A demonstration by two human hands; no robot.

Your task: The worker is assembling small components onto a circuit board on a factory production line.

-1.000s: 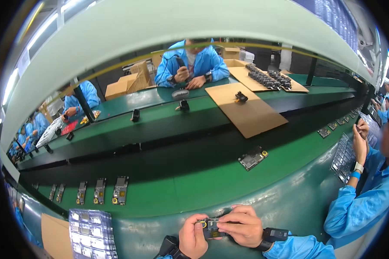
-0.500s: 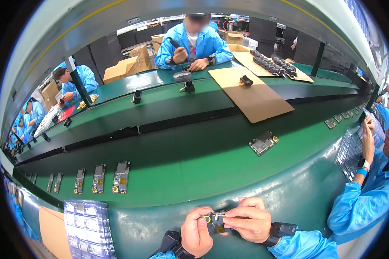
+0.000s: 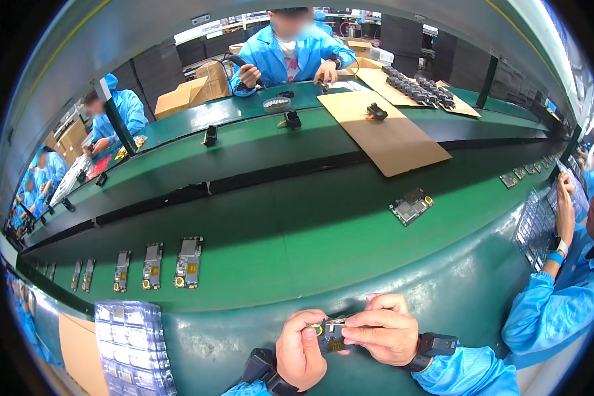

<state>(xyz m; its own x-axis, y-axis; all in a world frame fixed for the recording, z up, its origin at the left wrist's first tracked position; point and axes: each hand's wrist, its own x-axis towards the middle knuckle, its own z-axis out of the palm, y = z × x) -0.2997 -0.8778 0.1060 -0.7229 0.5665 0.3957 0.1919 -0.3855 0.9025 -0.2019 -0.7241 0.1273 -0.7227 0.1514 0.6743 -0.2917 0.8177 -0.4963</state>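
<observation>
2 hands pinch 1 circuit board above the green bench, left hand at the yellow ring end, right hand at the opposite end, seemingly to steady it face-up.

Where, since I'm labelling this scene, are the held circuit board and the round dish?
Held circuit board (image 3: 332, 338): head view, middle of its visible face.
Round dish (image 3: 277, 108): head view, near side of its wall.
</observation>
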